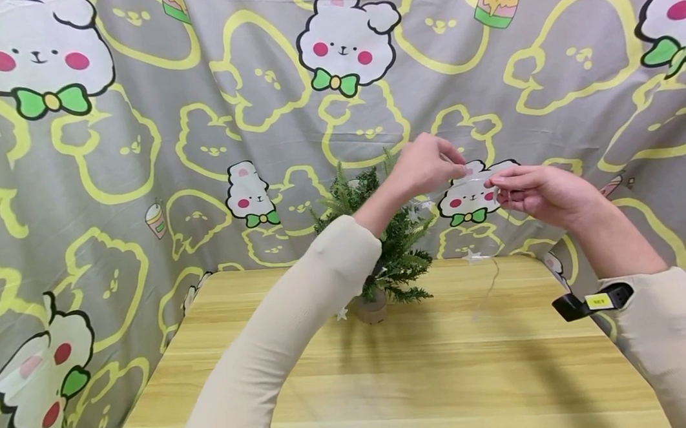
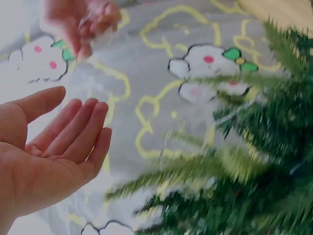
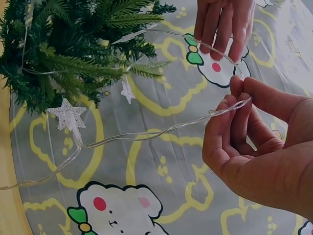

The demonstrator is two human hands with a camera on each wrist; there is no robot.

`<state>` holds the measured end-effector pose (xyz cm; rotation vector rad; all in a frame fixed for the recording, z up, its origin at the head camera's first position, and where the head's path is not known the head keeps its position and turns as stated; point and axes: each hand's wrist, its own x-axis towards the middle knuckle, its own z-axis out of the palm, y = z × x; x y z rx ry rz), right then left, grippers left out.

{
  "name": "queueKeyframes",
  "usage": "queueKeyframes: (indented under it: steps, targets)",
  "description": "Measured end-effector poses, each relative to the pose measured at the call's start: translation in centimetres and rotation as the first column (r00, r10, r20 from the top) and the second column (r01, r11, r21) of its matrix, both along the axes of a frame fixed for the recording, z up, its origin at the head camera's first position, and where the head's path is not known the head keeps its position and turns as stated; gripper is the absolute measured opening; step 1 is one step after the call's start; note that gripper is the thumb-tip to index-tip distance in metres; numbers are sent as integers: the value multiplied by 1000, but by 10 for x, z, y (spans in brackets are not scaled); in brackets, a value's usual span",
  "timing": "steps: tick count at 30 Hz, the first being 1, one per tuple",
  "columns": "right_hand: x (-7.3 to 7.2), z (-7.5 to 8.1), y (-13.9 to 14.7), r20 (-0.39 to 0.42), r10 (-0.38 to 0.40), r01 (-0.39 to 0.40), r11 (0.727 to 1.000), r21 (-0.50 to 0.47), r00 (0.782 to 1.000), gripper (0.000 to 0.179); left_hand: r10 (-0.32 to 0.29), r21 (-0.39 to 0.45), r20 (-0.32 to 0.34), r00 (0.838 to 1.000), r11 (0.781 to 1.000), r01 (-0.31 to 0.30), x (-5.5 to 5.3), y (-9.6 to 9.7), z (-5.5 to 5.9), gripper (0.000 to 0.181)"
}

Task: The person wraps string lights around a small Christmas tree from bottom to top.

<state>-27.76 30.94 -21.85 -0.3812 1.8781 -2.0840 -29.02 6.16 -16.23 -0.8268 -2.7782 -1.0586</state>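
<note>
My right hand (image 1: 545, 192) pinches the thin clear wire of a star string light (image 3: 122, 137) between thumb and fingertips. One clear star (image 3: 66, 116) hangs from the wire below the grip. My left hand (image 1: 424, 166) is beside the small artificial Christmas tree (image 1: 403, 253), above its right side. In the left wrist view the left hand (image 2: 58, 161) has its palm showing and its fingers loosely extended, with nothing held. Part of the wire runs from the right fingertips past the left fingers toward the branches. Another star (image 3: 127, 90) hangs by the branches.
The tree's round base (image 1: 371, 308) stands on a wood-grain table (image 1: 433, 377), near its back edge. A star (image 1: 341, 313) hangs low beside the base. Behind is a grey curtain (image 1: 281, 146) with cartoon rabbits. The loose wire trails down at the right.
</note>
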Motion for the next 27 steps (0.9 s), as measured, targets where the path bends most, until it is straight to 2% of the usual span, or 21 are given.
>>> queueKeyframes:
  steps: [7,11,14,16,22,27]
  targets:
    - [2,1,-4,13,-22,22,1000,13,1000,25,-15,-25,11,1000,1000,15,4,18,-16,13]
    - [3,1,-5,3,-34,34,999,30,999,25,-19,-13,37,999,1000,20,6,21,-20,6]
    - [2,1,-5,18,-19,19,1000,-12,1000,25,-40,14,61,997,999,39,5,20,-22,6]
    - [2,1,-5,14,-24,24,1000,-5,1000,24,-48,28,69,996,999,46,4,19,-23,7]
    - [3,0,-5,9,-43,43,999,10,999,23,-59,18,76,995,998,58,-1,13,-16,7]
    - [4,1,-6,1,-34,34,999,11,999,22,-21,-7,39,999,1000,21,-5,3,-3,9]
